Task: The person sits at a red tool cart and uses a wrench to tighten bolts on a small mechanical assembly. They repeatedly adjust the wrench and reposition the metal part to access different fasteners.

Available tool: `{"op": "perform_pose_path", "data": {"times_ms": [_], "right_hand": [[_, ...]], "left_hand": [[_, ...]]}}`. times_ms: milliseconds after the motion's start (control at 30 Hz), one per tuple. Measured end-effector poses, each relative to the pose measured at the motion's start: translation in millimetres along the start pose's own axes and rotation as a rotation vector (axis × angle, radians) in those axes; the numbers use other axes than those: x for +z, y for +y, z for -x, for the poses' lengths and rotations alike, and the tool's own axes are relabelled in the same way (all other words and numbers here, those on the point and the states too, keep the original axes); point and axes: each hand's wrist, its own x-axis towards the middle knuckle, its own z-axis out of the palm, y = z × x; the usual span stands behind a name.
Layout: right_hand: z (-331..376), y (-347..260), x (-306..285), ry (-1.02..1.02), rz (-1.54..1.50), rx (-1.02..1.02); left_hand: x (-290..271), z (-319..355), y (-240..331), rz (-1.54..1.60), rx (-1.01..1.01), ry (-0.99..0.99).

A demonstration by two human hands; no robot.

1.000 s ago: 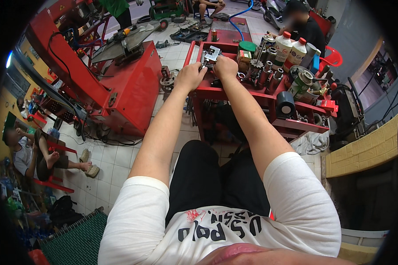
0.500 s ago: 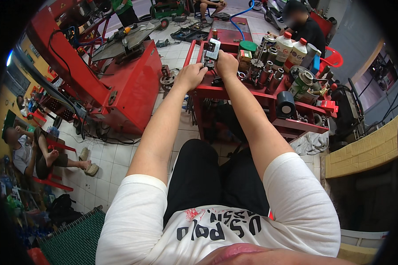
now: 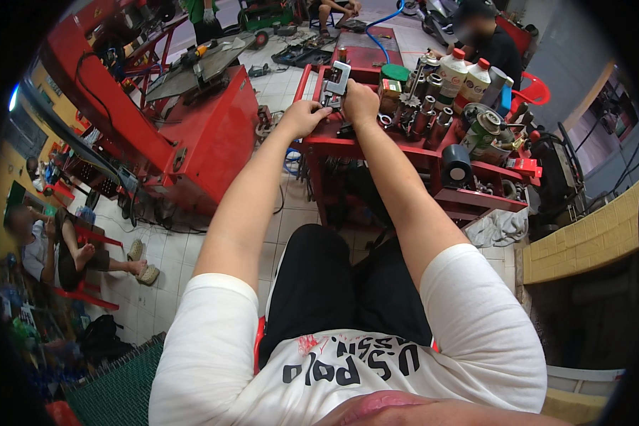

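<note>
My right hand point(image 3: 361, 103) is closed around the lower side of a silver C-shaped metal tool point(image 3: 339, 74), held upright over the near left part of a red tool cart point(image 3: 341, 142). The tool looks like a clamp or press frame; its exact kind does not show. My left hand point(image 3: 305, 118) rests by the cart's near left corner, with thumb stretched toward the tool and slightly apart from the fingers. Small dark metal parts point(image 3: 331, 101) lie between the two hands, partly hidden. Beside my right hand stand a green-lidded can point(image 3: 395, 73) and several steel sockets point(image 3: 424, 113).
White bottles with red caps point(image 3: 452, 74), spray cans point(image 3: 484, 131) and a black cylinder point(image 3: 458, 165) crowd the cart's right side. A large red machine point(image 3: 213, 135) stands left. A person in black point(image 3: 500, 53) sits behind the cart; another person point(image 3: 39, 245) sits far left.
My left hand has drawn slightly left and down, away from the tool. The silver tool and my right hand have shifted a little left.
</note>
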Motion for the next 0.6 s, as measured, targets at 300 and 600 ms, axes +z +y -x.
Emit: {"op": "perform_pose_path", "data": {"times_ms": [300, 600], "right_hand": [[-4, 15, -1, 0.052, -0.214, 0.228], [7, 66, 31, -0.06, -0.116, 0.256]], "left_hand": [[32, -29, 14, 0.26, 0.099, 0.186], [68, -41, 7, 0.204, 0.171, 0.271]]}}
